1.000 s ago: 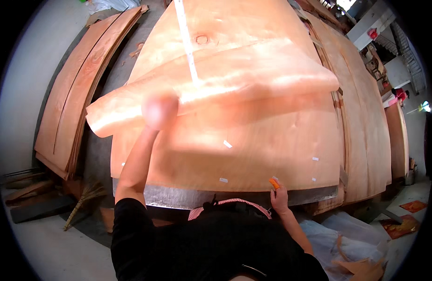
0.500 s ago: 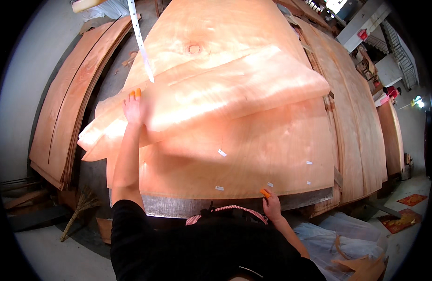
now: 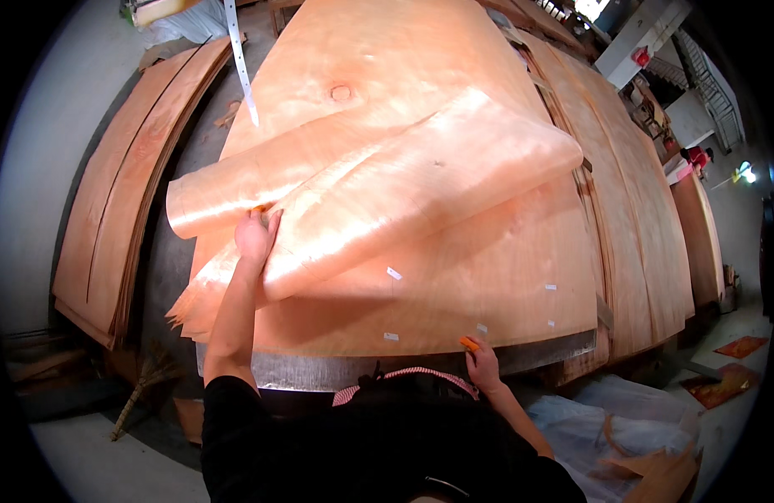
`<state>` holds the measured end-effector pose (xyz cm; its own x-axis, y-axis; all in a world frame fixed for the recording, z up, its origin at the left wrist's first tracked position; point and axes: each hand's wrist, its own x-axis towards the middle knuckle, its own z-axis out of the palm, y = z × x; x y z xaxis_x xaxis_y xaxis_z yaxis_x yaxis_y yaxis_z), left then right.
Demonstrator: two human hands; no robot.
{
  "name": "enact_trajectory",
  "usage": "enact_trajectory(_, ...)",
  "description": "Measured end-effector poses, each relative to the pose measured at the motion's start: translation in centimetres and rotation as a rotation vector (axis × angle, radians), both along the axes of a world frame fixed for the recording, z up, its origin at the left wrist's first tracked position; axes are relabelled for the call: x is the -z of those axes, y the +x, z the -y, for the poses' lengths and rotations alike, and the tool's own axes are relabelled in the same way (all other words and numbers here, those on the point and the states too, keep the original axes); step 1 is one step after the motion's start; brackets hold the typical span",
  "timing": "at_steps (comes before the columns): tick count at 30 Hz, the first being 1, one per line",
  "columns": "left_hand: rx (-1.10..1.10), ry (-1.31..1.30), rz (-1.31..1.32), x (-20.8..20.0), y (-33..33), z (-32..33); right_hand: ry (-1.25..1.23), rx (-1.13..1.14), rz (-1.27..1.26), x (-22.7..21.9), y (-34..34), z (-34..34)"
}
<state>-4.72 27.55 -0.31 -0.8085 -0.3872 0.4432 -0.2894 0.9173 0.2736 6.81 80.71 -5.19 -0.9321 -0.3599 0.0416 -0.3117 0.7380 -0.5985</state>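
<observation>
A broad, thin wood veneer sheet (image 3: 420, 168) lies folded over on a stack of veneer (image 3: 362, 42), its left part rolled into a curl and its lower left corner frayed. My left hand (image 3: 254, 236) grips this sheet where the curl and the fold meet; orange finger covers partly show at its fingertips. At the stack's near edge is my right hand (image 3: 483, 365), fingers bent together, one orange-covered tip on the veneer. What it holds, if anything, is hidden. Small white labels (image 3: 394, 273) dot the lower sheet in front of me.
Another veneer stack (image 3: 119, 184) stands along the left, and a longer one (image 3: 630, 201) on the right. A perforated white strip (image 3: 240, 63) hangs at the upper left. A straw broom (image 3: 140, 386) leans at lower left; clear plastic sheeting (image 3: 609, 427) lies at lower right.
My left hand has come nearer to me, its fingers curling at the sheet. The sheet's left part now rolls into a separate curl. My right hand stays nearly still.
</observation>
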Motion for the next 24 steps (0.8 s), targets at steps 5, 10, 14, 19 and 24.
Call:
enact_trajectory(5, 0.115, 0.136, -0.045, -2.4, 0.1, -2.3, 0.013, -0.03, 0.02, -0.2, 0.0, 0.2)
enact_trajectory(10, 0.513, -0.007, -0.251, -5.8, 2.4, -6.4, -0.043, -0.088, -0.051, -0.6, -1.8, 1.2)
enact_trajectory(14, 0.666, -0.086, -0.265, -5.9, 5.7, -8.9, -0.075, -0.187, -0.175, -2.2, -5.7, 3.9)
enact_trajectory(19, 0.702, -0.12, -0.22, -4.3, 9.1, -9.4, -0.099, -0.239, -0.228, -9.0, -11.7, 11.5)
enact_trajectory(24, 0.655, -0.111, -0.241, -4.2, 10.1, -8.8, -0.037, -0.509, -0.446, -13.0, -17.4, 19.7)
